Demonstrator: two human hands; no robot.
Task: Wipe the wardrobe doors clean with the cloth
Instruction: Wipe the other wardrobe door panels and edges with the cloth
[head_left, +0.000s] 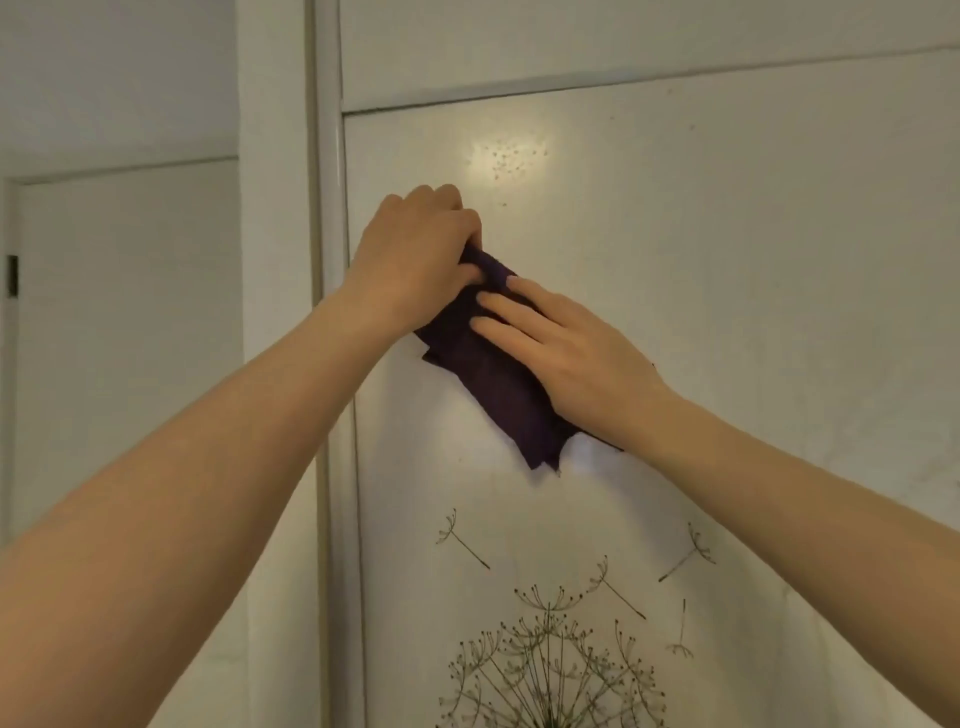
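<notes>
A dark purple folded cloth lies against the white glossy wardrobe door, high up near the door's left edge. My left hand grips the cloth's upper end with curled fingers. My right hand lies over the cloth's middle with straight fingers, pressing it to the door. The cloth's lower corner hangs free below my right wrist. A cluster of small dark specks shows in a bright reflection just above my left hand.
A dandelion print covers the lower door. A white vertical frame rail borders the door on the left, with a horizontal rail above. Farther left is a white room door with a dark hinge.
</notes>
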